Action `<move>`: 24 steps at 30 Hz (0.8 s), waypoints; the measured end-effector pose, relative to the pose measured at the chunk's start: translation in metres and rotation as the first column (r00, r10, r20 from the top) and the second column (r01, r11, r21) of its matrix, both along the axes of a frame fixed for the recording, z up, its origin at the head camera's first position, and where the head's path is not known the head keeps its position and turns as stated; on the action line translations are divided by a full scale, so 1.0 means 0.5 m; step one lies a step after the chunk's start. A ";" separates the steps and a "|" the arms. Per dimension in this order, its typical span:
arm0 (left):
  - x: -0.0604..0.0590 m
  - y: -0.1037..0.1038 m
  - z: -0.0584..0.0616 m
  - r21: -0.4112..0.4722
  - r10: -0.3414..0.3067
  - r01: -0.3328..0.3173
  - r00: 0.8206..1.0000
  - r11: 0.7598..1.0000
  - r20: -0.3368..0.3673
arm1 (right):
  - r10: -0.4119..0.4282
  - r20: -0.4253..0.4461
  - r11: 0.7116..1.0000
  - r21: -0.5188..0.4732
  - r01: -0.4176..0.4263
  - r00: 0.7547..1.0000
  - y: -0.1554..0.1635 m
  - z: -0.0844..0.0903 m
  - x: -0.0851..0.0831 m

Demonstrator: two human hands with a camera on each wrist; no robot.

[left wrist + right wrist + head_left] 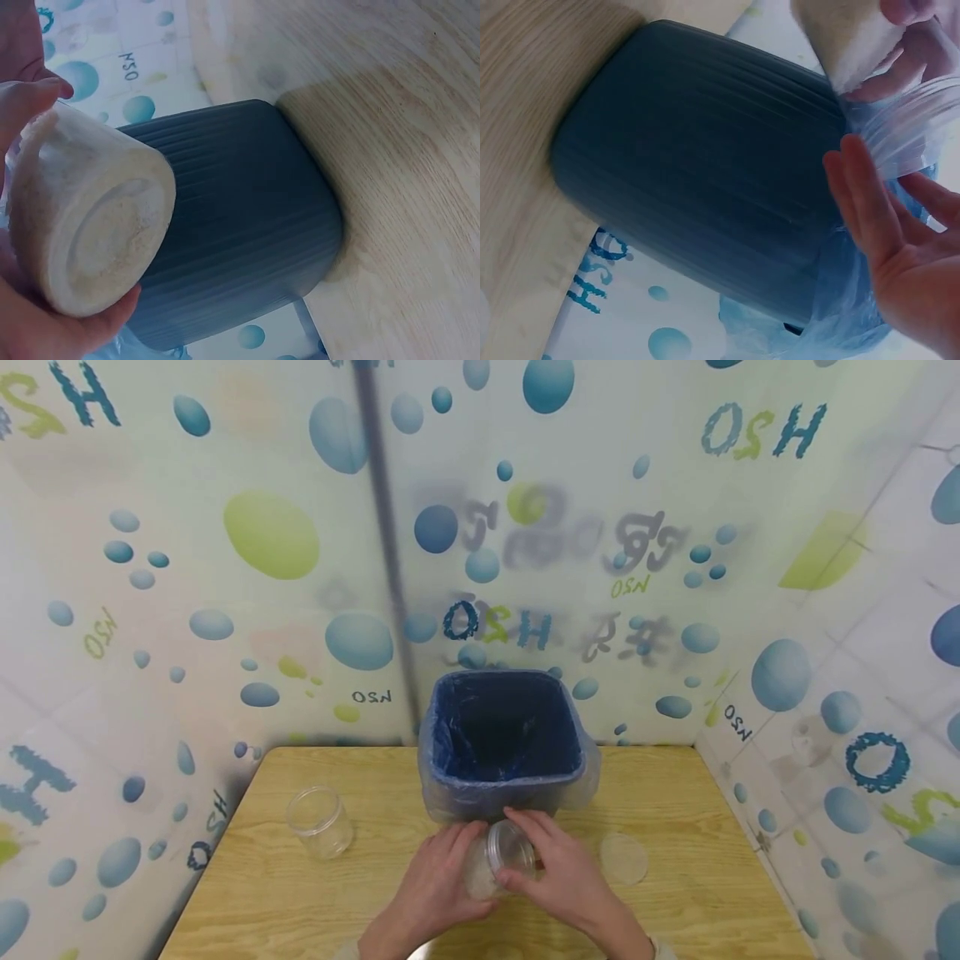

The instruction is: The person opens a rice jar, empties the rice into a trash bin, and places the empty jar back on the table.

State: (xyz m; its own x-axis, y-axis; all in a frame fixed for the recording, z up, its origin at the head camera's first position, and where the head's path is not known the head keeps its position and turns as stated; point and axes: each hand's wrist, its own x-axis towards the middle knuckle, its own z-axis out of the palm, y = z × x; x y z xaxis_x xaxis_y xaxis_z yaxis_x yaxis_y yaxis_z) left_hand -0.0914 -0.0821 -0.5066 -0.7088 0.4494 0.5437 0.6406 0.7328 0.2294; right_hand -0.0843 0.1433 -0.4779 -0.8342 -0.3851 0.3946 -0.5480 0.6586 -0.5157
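Currently on my feed: left hand [441, 878], curled round one tilted jar [94, 217] of pale stuff, near the bin [232, 217]; right hand [566, 872], thumb and fingers bent about a clear container [516, 846] beside it; table [375, 772], one clear cup [322, 827], one clear disc [624, 858].

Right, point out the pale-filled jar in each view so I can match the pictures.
Head: the pale-filled jar is low in the middle, between the left hand and right hand.
Left wrist: the jar is large at the left, its base turned toward the camera.
Right wrist: the jar is at the upper right, cut off by the top edge.
Shared landmark: the dark blue-grey bin, around the middle of both wrist views.
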 end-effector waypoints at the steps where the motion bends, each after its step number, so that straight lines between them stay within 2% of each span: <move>1: 0.000 0.001 0.000 -0.008 0.004 -0.004 1.000 1.000 -0.009 | -0.010 0.006 1.000 0.011 0.010 1.000 -0.002 0.002 0.001; 7: -0.002 0.005 -0.001 -0.029 0.006 -0.008 0.998 1.000 -0.068 | -0.041 0.065 0.999 0.036 0.039 0.997 -0.008 0.012 0.005; 11: -0.004 0.006 0.000 -0.032 0.006 -0.009 0.997 0.999 -0.080 | -0.048 0.075 0.999 0.029 0.046 0.996 -0.009 0.016 0.006; 24: -0.009 0.008 0.002 -0.041 0.011 -0.015 0.995 0.999 -0.098 | 0.048 -0.027 0.999 -0.016 -0.049 0.998 0.003 0.017 0.002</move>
State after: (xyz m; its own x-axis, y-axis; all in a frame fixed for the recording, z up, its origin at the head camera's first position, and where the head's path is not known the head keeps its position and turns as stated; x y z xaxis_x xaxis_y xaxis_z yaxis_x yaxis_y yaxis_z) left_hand -0.0959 -0.0780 -0.5054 -0.6591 0.4642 0.5916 0.6491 0.7485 0.1358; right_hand -0.0835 0.1445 -0.4694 -0.8036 -0.4184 0.4234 -0.5931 0.6225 -0.5107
